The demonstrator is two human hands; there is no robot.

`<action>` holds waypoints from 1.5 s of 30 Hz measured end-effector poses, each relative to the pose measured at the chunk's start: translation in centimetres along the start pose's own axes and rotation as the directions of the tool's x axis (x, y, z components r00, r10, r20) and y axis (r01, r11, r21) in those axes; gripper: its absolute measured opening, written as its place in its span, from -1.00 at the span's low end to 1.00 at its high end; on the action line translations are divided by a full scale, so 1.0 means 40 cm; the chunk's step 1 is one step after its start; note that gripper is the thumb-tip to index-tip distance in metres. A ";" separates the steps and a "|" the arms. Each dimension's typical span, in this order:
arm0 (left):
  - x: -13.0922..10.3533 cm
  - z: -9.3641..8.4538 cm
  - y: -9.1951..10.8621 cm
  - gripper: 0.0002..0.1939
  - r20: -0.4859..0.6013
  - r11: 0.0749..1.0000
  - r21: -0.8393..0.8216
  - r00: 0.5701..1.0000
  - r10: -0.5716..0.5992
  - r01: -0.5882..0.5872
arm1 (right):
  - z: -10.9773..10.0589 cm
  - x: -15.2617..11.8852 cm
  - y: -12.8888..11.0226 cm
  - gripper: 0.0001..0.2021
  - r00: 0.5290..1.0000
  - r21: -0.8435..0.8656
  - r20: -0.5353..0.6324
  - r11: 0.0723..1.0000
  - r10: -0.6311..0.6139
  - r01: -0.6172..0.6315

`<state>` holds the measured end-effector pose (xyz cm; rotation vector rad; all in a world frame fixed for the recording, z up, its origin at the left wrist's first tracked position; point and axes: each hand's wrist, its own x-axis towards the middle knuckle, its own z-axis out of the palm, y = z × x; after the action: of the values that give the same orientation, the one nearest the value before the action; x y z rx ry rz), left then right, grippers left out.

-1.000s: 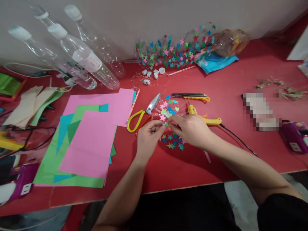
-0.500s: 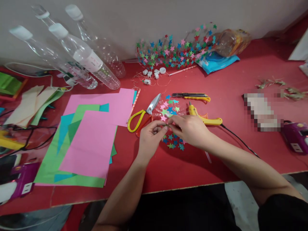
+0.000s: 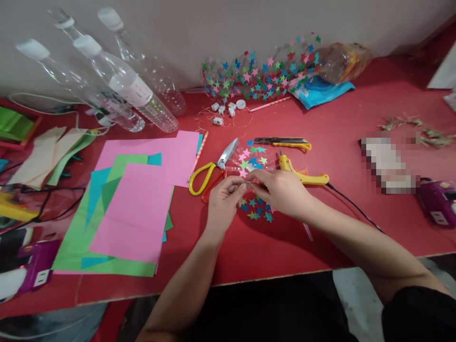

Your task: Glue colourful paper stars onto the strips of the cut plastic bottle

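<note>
My left hand (image 3: 224, 202) and my right hand (image 3: 285, 190) meet fingertip to fingertip above the red table. Both are closed in a pinch around something tiny that I cannot make out. Below and beyond them lies a clear plastic piece with paper stars (image 3: 253, 161) in pink, blue and green; my hands hide its middle. More stars (image 3: 261, 209) show under my right hand. Scissors (image 3: 210, 173) with yellow and orange handles lie left of my fingers. A yellow hot glue gun (image 3: 302, 175) rests beyond my right wrist, with a yellow box cutter (image 3: 288, 142) behind it.
Pink, green and blue paper sheets (image 3: 131, 213) lie at the left. Several clear bottles (image 3: 142, 99) stand behind them. A star-covered clear bottle (image 3: 263, 76) lies by the wall, beside a blue packet (image 3: 322, 95). Purple power sockets (image 3: 438, 204) sit at the right edge.
My fingertips have shifted slightly, with my left hand a little further right; the dark greenish speck between them shows less. The tools and papers stay put.
</note>
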<state>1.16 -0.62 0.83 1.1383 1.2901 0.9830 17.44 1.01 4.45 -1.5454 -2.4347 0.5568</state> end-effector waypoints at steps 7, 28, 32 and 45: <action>-0.006 0.007 0.011 -0.89 -0.014 0.998 0.063 1.000 0.022 -0.021 | 0.001 -0.001 0.005 -0.77 1.000 0.015 -0.015 1.000 0.011 -0.011; -0.012 0.004 0.001 -0.79 -0.104 0.902 0.376 0.958 0.269 -0.213 | -0.037 -0.003 0.037 -0.71 0.944 -0.031 -0.327 0.998 0.045 -0.058; -0.013 0.006 -0.002 -0.81 -0.119 0.918 0.334 0.957 0.266 -0.214 | -0.068 -0.002 0.056 -0.75 0.914 0.003 -0.397 0.996 0.083 -0.090; 0.009 -0.033 -0.028 -0.74 -0.207 0.929 0.289 0.932 0.298 -0.233 | -0.118 0.000 0.103 -0.77 0.959 -0.194 -0.234 0.959 0.160 -0.207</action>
<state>-0.22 -0.37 -0.26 1.4590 1.5241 1.2130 22.57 3.54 7.03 -1.8264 -2.2609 0.1416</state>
